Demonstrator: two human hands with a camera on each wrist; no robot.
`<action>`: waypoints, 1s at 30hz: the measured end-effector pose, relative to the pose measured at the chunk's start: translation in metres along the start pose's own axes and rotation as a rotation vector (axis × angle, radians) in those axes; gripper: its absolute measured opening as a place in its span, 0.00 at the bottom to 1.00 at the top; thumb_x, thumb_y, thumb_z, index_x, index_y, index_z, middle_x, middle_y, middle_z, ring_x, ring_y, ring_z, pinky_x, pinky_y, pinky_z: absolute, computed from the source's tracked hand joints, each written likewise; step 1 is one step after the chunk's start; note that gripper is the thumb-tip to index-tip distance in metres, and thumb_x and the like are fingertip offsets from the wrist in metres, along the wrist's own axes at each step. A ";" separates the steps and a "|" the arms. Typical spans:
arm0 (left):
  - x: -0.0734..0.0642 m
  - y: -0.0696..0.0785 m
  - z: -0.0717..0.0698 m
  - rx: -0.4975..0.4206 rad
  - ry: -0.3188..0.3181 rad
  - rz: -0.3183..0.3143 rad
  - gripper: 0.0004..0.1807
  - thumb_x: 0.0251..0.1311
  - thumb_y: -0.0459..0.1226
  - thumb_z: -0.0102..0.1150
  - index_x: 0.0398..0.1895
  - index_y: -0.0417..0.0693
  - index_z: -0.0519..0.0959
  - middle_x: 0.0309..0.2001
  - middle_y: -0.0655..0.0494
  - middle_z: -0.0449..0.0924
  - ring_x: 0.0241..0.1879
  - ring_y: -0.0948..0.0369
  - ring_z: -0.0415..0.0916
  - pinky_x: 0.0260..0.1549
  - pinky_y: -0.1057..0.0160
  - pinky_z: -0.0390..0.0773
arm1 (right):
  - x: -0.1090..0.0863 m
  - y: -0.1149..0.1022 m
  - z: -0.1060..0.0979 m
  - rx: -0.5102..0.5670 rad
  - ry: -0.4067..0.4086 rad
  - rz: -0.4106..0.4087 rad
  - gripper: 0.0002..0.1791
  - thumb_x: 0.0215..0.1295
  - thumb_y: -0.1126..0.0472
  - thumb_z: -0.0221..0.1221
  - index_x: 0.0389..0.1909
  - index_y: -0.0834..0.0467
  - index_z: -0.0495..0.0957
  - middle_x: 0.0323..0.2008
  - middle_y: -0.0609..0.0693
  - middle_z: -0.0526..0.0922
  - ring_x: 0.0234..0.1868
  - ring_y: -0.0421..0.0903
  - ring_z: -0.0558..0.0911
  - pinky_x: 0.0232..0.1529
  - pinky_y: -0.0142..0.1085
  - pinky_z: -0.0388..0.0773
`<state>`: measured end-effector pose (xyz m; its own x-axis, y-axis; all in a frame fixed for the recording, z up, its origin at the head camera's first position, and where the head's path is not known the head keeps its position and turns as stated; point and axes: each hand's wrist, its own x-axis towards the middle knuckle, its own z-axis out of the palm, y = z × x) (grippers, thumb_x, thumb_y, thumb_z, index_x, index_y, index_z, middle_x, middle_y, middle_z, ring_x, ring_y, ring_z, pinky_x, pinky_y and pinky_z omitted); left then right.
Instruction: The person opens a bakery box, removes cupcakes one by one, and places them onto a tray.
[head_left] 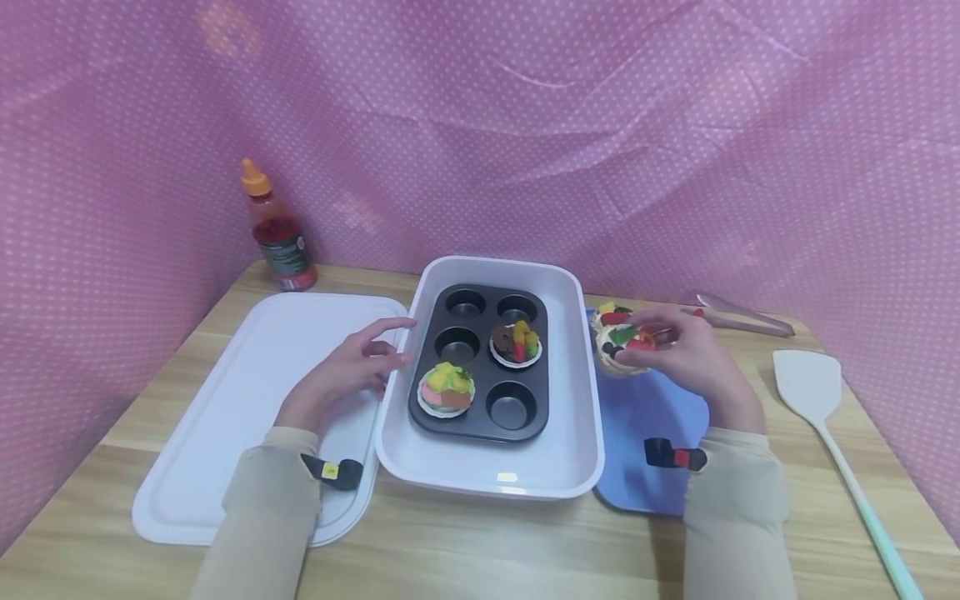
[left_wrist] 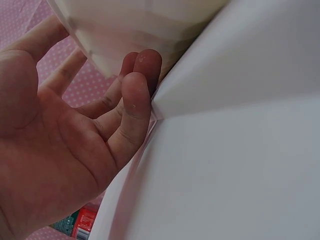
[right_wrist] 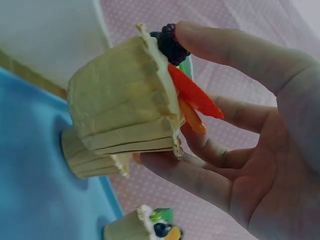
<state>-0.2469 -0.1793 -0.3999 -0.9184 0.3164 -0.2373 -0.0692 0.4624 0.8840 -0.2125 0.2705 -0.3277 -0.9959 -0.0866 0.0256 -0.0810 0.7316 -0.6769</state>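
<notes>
My right hand pinches a fruit-topped cupcake between thumb and fingers, above a blue tray. The cupcake has a pale pleated cup, dark berries and red and orange pieces. Two more cupcakes are below it in the right wrist view. My left hand is at the left rim of a deep white tray, fingers loosely bent. Inside that tray lies a dark muffin tin, with a yellow-topped cupcake and a chocolate-and-fruit cupcake in its cups.
A flat white lid-like tray lies to the left, with a sauce bottle behind it. Tongs lie at the back right, and a white spatula with a green handle at the far right. A pink dotted cloth hangs behind.
</notes>
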 end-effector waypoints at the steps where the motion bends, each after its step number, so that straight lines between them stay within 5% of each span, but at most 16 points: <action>1: 0.000 0.000 0.000 0.002 -0.001 -0.002 0.36 0.67 0.47 0.63 0.76 0.68 0.62 0.53 0.41 0.77 0.40 0.54 0.79 0.38 0.60 0.82 | 0.001 0.002 0.000 0.000 -0.014 0.010 0.33 0.54 0.49 0.74 0.59 0.59 0.79 0.52 0.62 0.83 0.52 0.57 0.79 0.45 0.39 0.74; 15: 0.001 -0.001 -0.001 0.000 0.001 -0.008 0.36 0.66 0.49 0.64 0.76 0.69 0.62 0.53 0.41 0.77 0.41 0.54 0.79 0.39 0.60 0.81 | 0.004 0.020 0.003 -0.031 -0.134 0.115 0.41 0.52 0.42 0.74 0.64 0.57 0.75 0.58 0.63 0.79 0.58 0.59 0.74 0.52 0.51 0.74; 30: 0.000 0.002 0.001 0.008 0.009 -0.038 0.36 0.66 0.49 0.64 0.75 0.72 0.62 0.55 0.42 0.77 0.46 0.53 0.78 0.41 0.60 0.81 | 0.006 0.030 0.006 -0.036 -0.169 0.003 0.32 0.48 0.51 0.78 0.53 0.59 0.81 0.51 0.60 0.82 0.49 0.54 0.77 0.45 0.38 0.72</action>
<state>-0.2468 -0.1779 -0.3984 -0.9188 0.2908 -0.2670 -0.1011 0.4804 0.8712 -0.2209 0.2875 -0.3525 -0.9756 -0.1942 -0.1026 -0.0819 0.7554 -0.6502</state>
